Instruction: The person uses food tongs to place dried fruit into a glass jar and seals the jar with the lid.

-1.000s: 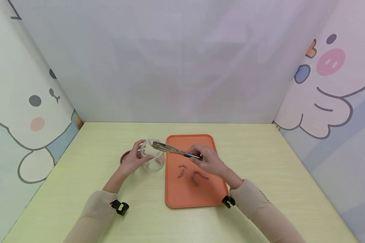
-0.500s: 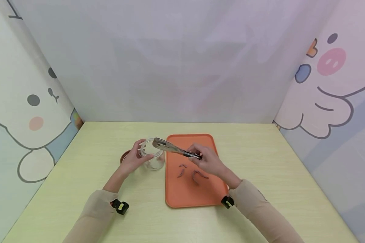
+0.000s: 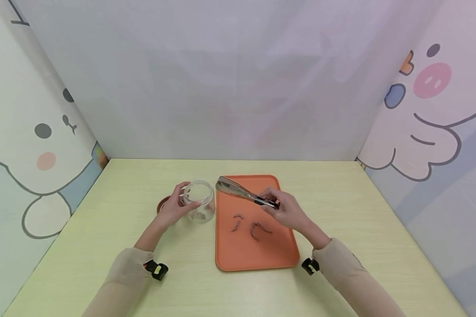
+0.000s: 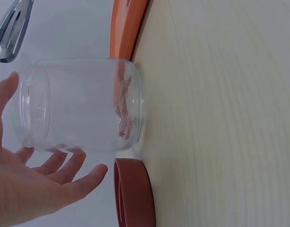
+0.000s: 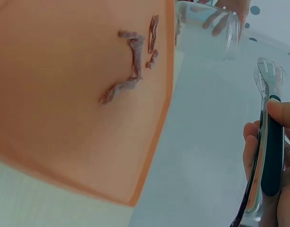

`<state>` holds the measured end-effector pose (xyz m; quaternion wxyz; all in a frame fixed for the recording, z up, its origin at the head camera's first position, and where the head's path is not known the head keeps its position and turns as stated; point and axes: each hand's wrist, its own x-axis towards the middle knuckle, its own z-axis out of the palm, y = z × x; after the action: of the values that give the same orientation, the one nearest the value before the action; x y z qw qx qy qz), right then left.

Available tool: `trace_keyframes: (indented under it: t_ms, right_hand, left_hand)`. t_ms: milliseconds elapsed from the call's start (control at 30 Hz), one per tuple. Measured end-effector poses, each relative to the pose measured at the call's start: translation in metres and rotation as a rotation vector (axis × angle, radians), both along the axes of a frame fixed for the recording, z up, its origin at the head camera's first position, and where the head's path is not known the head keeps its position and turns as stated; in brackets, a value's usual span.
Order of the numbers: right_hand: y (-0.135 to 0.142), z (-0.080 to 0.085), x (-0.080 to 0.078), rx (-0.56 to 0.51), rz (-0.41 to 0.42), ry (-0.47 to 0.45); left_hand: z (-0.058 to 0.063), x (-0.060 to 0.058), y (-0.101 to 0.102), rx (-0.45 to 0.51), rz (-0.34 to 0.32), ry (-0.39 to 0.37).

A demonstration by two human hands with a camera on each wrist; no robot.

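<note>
My left hand [image 3: 173, 212] holds a clear jar [image 3: 202, 213] around its upper part, thumb on one side and fingers on the other. The jar stands upright, lidless, on the table. Reddish-brown strips [image 4: 124, 104] that look like dried meat lie at its bottom in the left wrist view. With my right hand [image 3: 283, 208] I grip metal food tongs [image 3: 238, 190] by their dark handles, above the orange tray [image 3: 258, 259]. The tips point toward the jar and show nothing between them. Several more meat strips [image 5: 136, 56] lie on the tray.
A round brown lid [image 4: 138, 194] lies on the table just left of the jar, partly hidden by my left hand in the head view. The tray sits right beside the jar. Pale wood table [image 3: 190, 281] surrounds them, with a grey-white wall [image 3: 234, 88] behind.
The tongs and my right hand have moved right, from over the jar's mouth to above the tray. The left hand and jar stay in place.
</note>
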<state>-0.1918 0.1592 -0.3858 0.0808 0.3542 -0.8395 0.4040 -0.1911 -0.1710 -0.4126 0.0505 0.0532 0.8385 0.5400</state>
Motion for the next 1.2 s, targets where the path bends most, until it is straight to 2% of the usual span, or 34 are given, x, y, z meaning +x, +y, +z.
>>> trace_keyframes:
  t_ms: [367,633,967,1200]
  right_hand:
    - [0.032,-0.007,0.003,0.021,-0.063,-0.016]
    - [0.05,-0.018,0.007,0.07,-0.102,0.005]
    - [0.061,-0.033,0.014,0.105,-0.136,0.054]
    - [0.063,-0.045,0.019,0.121,-0.171,0.024]
  left_hand:
    - [0.0,0.001,-0.001,-0.006,0.005,-0.01]
    - [0.0,0.001,-0.001,0.011,-0.005,-0.006]
    - [0.0,0.001,-0.001,0.016,-0.005,-0.005]
    - [0.0,0.001,-0.001,0.008,-0.008,0.001]
